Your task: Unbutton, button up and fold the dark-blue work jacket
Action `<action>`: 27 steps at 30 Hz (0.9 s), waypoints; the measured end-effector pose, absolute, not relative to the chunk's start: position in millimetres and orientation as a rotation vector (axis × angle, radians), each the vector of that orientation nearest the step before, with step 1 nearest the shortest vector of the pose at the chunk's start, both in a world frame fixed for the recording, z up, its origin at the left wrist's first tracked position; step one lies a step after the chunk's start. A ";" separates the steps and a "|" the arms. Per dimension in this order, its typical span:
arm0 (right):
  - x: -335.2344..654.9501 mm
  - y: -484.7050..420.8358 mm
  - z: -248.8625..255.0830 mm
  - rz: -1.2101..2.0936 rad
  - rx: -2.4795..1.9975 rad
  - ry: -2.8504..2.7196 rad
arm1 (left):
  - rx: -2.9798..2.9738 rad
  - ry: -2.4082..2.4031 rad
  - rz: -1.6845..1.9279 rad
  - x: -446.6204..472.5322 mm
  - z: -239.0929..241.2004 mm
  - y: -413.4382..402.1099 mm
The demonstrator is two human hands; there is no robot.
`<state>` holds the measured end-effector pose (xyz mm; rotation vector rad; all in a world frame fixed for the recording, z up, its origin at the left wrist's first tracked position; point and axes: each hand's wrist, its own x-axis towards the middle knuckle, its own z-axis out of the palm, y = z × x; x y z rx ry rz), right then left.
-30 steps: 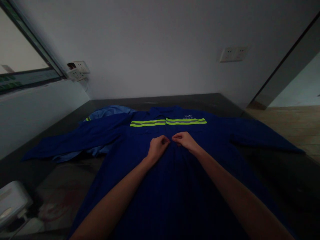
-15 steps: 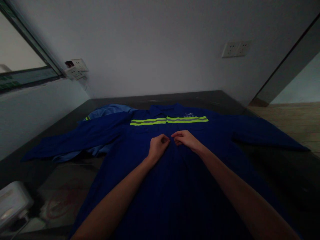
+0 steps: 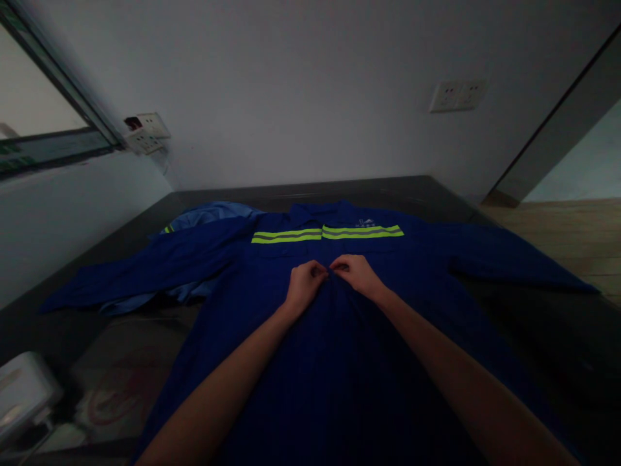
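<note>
A dark blue work jacket (image 3: 272, 304) lies spread front up, its sleeves out to both sides and its collar toward the wall. Yellow-green reflective strips (image 3: 286, 236) cross its chest, with a small white logo above the right one. At the front opening, just below the strips, my left hand (image 3: 306, 281) pinches the jacket's edge. Close beside it my right hand (image 3: 356, 273) pinches the cloth too, fingertips almost meeting the left ones. Whether a button sits between the fingers is too dark to tell.
The dark table (image 3: 301, 189) meets a pale wall with sockets (image 3: 458, 96). Under the jacket's left sleeve lies a lighter blue garment (image 3: 213, 212). A white device (image 3: 26, 395) with a cable stands at the near left. Wooden floor (image 3: 557, 226) shows at right.
My right hand has moved slightly left, its fingertips closing onto the cloth beside my left hand. The cloth between them is now drawn up a little. The left hand has barely shifted.
</note>
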<state>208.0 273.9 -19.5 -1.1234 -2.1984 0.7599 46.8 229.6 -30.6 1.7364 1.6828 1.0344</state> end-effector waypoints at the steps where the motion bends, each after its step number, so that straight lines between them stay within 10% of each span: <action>1: 207.9 274.2 -20.7 0.754 -1.127 -2.209 | 1.705 1.661 1.043 46.7 -31.0 230.1; 27: 201.3 260.5 -18.0 0.388 -1.176 -2.446 | 1.781 1.677 0.848 40.3 -24.7 237.7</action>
